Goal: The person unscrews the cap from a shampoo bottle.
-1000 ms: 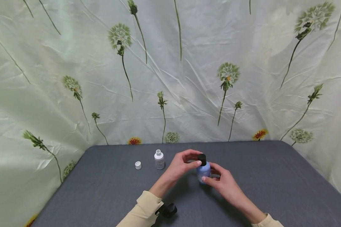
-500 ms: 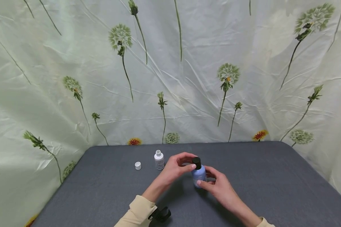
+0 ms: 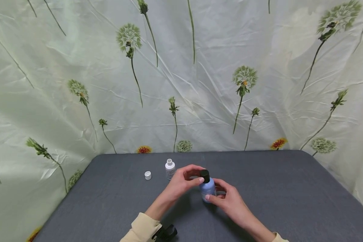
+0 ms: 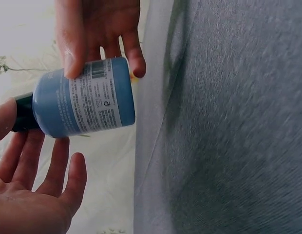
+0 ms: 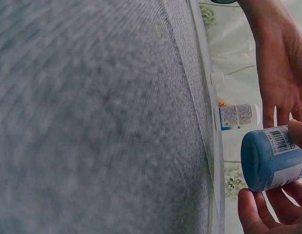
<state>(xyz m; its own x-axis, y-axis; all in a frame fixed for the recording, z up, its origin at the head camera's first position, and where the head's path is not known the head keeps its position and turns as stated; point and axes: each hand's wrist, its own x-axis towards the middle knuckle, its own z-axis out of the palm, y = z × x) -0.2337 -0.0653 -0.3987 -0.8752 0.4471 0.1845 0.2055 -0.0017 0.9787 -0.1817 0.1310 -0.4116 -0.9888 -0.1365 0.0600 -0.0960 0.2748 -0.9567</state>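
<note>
A blue bottle [image 3: 207, 189] with a black cap [image 3: 204, 175] is held upright between both hands, above the table as the wrist views show. The left hand [image 3: 180, 183] pinches the cap between thumb and fingers. Around the bottle's body curls the right hand [image 3: 230, 200], its thumb on the near side. In the left wrist view the label with a barcode faces the camera on the blue bottle [image 4: 85, 97]. Behind the left hand stands an uncapped white bottle [image 3: 170, 168], partly covered by that hand. A small white cap [image 3: 148, 175] lies to its left.
The dark grey table [image 3: 115, 201] reaches back to a pale curtain [image 3: 205, 84] printed with dandelions. On the left wrist a black strap with a device [image 3: 166, 232] sits by the cream sleeve.
Both hands have moved left and slightly toward the person, carrying the blue bottle with them. The left hand now partly covers the white bottle. Grips look the same.
</note>
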